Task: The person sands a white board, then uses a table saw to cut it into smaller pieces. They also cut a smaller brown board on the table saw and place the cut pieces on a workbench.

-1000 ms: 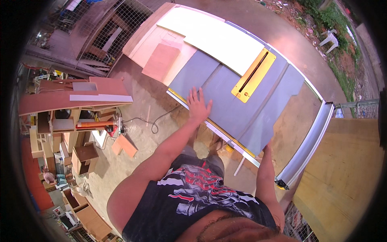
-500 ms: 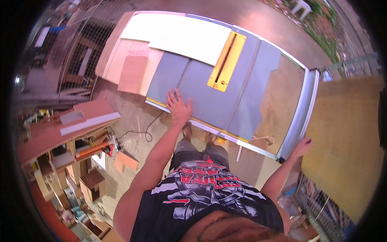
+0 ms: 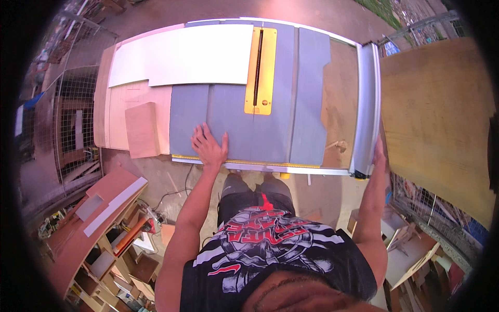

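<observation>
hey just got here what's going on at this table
A person stands at a grey machine table, left hand spread palm-down near its closest edge. The right hand is at the outer side of the silver rail; whether it holds it is unclear. A white panel lies left of the yellow slotted insert, with a reddish-brown board nearer the person.

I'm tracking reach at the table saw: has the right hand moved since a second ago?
Yes. Against the grey table saw top, the right hand has gone rightward, from its near right corner to the outer side of the silver rip fence.
</observation>
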`<control>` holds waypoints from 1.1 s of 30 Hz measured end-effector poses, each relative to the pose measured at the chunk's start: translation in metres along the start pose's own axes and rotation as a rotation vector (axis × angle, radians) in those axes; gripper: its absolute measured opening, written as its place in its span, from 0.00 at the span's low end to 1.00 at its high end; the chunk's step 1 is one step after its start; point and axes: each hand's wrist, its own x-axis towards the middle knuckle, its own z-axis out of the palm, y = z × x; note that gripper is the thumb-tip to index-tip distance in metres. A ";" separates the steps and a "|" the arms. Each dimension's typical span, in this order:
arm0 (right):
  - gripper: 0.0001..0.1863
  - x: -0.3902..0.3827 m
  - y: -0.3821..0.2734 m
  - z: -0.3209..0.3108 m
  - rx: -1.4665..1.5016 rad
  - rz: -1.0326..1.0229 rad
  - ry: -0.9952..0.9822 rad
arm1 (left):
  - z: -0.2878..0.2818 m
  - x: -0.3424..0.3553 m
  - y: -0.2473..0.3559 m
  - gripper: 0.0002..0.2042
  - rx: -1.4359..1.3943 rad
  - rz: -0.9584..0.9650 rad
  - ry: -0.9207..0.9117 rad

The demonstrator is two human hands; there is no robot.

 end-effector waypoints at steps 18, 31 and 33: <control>0.22 -0.123 -0.079 0.326 -0.335 -1.102 0.409 | -0.015 0.034 -0.032 0.32 -0.116 -0.084 -0.011; 0.46 -0.037 -0.194 0.749 -1.400 -1.309 -0.143 | -0.017 0.063 -0.039 0.21 -0.199 -0.233 0.030; 0.45 -0.021 -0.191 0.748 -1.264 -1.370 -0.146 | -0.017 0.068 -0.038 0.21 -0.203 -0.235 0.009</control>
